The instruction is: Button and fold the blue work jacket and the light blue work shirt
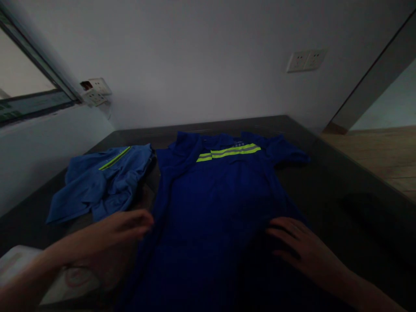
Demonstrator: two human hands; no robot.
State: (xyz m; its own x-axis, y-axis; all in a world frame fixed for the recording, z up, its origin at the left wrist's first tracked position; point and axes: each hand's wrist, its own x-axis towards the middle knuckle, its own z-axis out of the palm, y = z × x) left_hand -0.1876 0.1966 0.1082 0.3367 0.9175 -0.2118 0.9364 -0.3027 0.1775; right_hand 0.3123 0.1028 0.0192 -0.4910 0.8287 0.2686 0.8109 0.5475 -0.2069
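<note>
A dark blue short-sleeved work shirt (221, 195) with yellow-green and grey reflective strips across its chest lies spread out in front of me, collar toward the wall. My left hand (121, 229) is by the shirt's left edge, its fingers loosely bent with a gap between them, and I see nothing held. Over the lower right side of the shirt, my right hand (297, 242) has its fingers apart. Whether it presses on the cloth is too dark to tell. The lower part of the shirt fades into shadow.
A lighter blue garment (107, 182) with a yellow-green strip lies crumpled at the left of the dark table (321, 177). A whitish package (71, 281) is beneath my left forearm. Wall sockets (306, 60) are on the wall behind, and more sockets (97, 92) at the left corner.
</note>
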